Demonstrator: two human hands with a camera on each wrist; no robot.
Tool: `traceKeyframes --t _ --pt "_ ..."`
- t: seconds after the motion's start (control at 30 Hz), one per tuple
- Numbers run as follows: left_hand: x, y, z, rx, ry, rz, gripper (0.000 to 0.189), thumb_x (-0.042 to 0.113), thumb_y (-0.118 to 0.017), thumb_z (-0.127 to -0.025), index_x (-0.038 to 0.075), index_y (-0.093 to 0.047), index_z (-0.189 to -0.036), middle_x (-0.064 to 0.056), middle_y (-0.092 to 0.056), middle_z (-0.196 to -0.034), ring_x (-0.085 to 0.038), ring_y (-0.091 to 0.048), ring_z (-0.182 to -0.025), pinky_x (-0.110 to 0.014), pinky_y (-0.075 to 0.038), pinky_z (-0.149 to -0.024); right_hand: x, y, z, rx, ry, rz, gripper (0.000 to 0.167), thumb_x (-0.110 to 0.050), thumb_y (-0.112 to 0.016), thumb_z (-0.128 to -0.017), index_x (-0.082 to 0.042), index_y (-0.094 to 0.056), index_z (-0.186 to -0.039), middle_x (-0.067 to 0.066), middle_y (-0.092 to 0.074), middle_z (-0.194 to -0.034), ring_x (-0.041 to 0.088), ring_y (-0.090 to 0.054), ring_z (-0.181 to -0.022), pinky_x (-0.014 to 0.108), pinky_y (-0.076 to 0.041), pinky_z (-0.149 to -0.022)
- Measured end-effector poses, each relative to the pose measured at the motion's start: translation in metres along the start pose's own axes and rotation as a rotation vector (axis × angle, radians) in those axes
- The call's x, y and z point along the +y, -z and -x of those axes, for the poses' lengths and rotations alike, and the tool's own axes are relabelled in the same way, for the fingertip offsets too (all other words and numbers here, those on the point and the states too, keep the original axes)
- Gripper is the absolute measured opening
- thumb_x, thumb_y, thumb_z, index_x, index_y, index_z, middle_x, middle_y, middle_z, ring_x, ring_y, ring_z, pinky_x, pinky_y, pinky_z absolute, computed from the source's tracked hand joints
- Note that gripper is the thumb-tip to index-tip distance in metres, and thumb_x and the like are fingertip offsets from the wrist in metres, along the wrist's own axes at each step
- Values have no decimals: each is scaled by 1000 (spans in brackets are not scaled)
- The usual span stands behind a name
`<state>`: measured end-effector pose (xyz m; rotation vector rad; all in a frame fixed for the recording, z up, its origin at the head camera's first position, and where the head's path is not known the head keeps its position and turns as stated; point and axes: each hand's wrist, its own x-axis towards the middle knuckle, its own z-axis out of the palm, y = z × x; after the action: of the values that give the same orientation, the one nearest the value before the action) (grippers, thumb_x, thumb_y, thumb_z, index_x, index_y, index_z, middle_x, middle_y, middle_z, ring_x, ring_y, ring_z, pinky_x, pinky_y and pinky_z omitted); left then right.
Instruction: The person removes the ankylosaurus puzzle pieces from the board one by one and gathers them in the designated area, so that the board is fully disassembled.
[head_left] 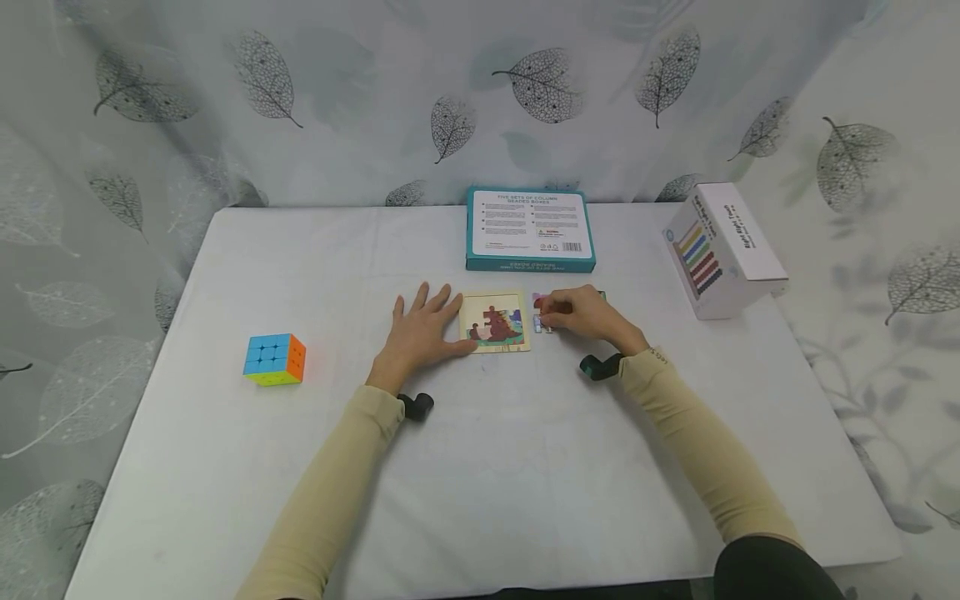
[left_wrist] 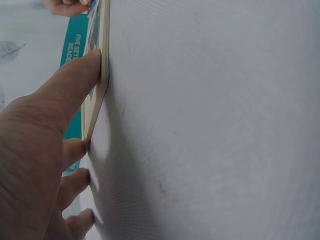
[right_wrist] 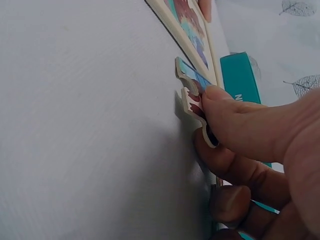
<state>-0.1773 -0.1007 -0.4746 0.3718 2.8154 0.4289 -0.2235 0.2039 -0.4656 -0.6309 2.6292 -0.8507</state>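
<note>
A square wooden jigsaw puzzle [head_left: 492, 322] with a light frame and a brown animal picture lies on the table, part of its picture filled. My left hand [head_left: 422, 340] is spread at its left side, thumb resting on the frame's near left corner and forefinger touching its edge in the left wrist view. Right of the frame, my right hand [head_left: 588, 317] pinches a jigsaw piece [right_wrist: 192, 102] between thumb and forefinger, low over the table. A light-blue part [right_wrist: 187, 70] shows beside the thumb; whether it belongs to the same piece I cannot tell. More pieces lie partly hidden under that hand.
Behind the puzzle lies a teal flat box [head_left: 531, 229]. A white box [head_left: 723, 250] with coloured bars stands at the back right. To the left sits a coloured cube puzzle [head_left: 274, 359]. A leaf-patterned curtain [head_left: 337, 108] hangs behind the table.
</note>
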Motion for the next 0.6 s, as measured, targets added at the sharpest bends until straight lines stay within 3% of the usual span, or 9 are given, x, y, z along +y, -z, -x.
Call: traceKeyframes --t 0.3,0.6 --pt "0 0 0 4 2 -8 94 73 -61 -85 28 -27 -160 0 -18 -171 -33 -3 -160 -67 -4 -125 -3 3 0 28 -66 72 30 -27 -78 -89 -7 -70 -111 10 -72 -95 20 -54 -82 29 -43 -72" --pt "1 1 2 14 -4 -8 94 71 -62 -85 27 -28 -160 0 -19 -170 -34 -5 -160 -68 -5 -125 -3 2 -1 40 -80 81 34 -28 -80 -86 -4 -67 -106 8 -65 -85 19 -52 -78 28 -40 -68"
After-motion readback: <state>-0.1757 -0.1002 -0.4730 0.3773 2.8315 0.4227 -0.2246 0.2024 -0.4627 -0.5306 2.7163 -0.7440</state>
